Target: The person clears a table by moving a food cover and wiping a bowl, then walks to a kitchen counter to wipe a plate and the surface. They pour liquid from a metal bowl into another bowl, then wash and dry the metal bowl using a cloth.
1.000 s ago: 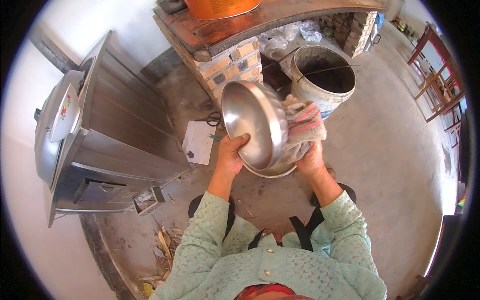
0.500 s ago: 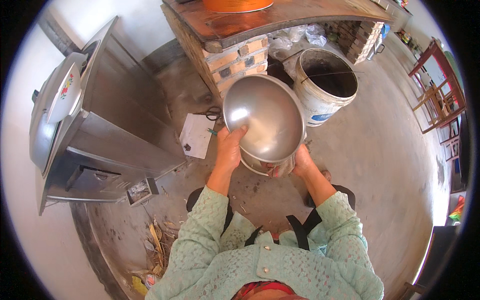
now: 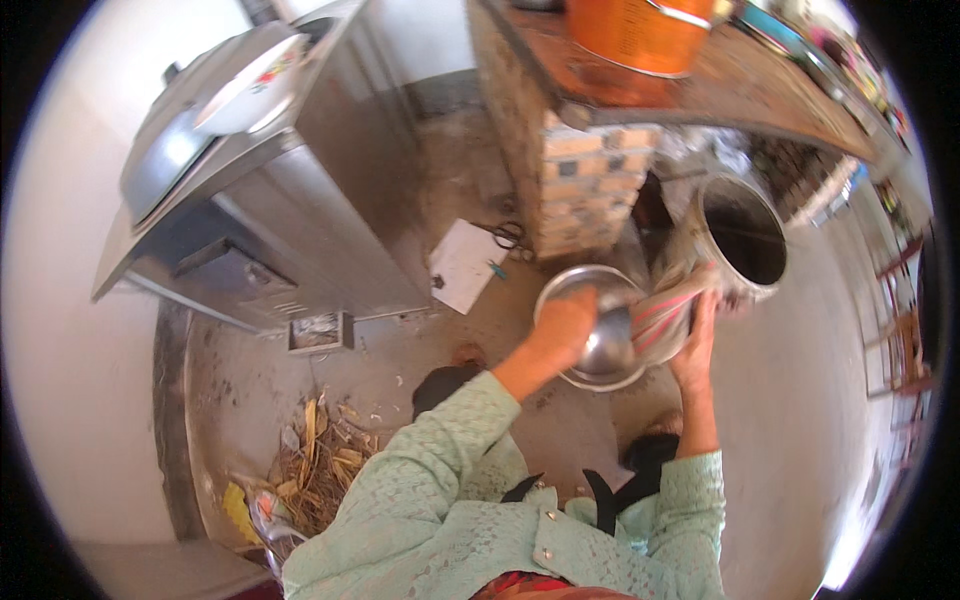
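Observation:
A shiny steel bowl [image 3: 606,362] sits low in front of me, its inside facing up. My left hand [image 3: 568,325] reaches over the near left rim into the bowl; motion smears its fingers, so I cannot tell their grip. At the bowl's right side, my right hand [image 3: 699,335] is closed on a pale cloth [image 3: 662,325] with red stripes. The cloth hangs against the right rim and is blurred too. Whether the bowl rests on something or is held up is hidden.
Just beyond my right hand stands a tall, dirty white bucket [image 3: 690,240]. A metal stove [image 3: 330,235] is at left, near scattered kindling [image 3: 320,460]. Paper [image 3: 465,265] and scissors [image 3: 508,236] lie by the brick counter [image 3: 585,190], which bears an orange bucket [image 3: 640,35].
The bowl has moved lower and away from me, and slightly right. My left hand has shifted from its left edge to over its inside. My right hand has moved right with the cloth.

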Demonstrator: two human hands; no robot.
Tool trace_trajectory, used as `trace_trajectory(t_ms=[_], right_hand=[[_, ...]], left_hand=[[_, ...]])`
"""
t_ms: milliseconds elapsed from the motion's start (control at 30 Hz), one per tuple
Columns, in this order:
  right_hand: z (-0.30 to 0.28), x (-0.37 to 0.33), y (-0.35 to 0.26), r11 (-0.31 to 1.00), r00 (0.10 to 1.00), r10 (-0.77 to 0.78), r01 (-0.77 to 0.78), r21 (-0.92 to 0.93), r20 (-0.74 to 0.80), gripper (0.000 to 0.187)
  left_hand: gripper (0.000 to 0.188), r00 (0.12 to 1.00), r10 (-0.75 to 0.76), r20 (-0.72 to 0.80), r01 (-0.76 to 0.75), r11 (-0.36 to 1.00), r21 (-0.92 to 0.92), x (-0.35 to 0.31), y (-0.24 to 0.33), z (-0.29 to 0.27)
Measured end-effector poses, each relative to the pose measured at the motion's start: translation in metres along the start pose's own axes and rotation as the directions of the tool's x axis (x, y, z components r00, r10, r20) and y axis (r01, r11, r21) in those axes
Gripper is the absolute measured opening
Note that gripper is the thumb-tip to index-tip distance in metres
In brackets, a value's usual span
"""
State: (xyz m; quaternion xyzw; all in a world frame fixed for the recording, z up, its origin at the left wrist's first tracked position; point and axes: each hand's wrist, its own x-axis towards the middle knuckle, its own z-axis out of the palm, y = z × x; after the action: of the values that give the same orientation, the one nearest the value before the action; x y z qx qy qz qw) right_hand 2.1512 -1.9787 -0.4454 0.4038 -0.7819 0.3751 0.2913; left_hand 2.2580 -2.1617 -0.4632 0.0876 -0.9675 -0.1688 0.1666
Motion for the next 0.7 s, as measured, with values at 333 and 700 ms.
trace_trajectory(t_ms=[333,700], right_hand=[[0.016,-0.009,-0.029,0.986,0.918,0.161,-0.137,-0.090,0.363,0.030],[0.056,-0.047,0.008,-0.016,0.520,0.721,-0.648,0.761,0.457,0.031]], left_hand=[[0.013,0.983,0.132,0.126,-0.126,0.990,-0.057,-0.019,0.015,-0.003],[0.022,0.914,-0.297,-0.277,0.199,0.922,-0.333,0.000,0.004,-0.017]])
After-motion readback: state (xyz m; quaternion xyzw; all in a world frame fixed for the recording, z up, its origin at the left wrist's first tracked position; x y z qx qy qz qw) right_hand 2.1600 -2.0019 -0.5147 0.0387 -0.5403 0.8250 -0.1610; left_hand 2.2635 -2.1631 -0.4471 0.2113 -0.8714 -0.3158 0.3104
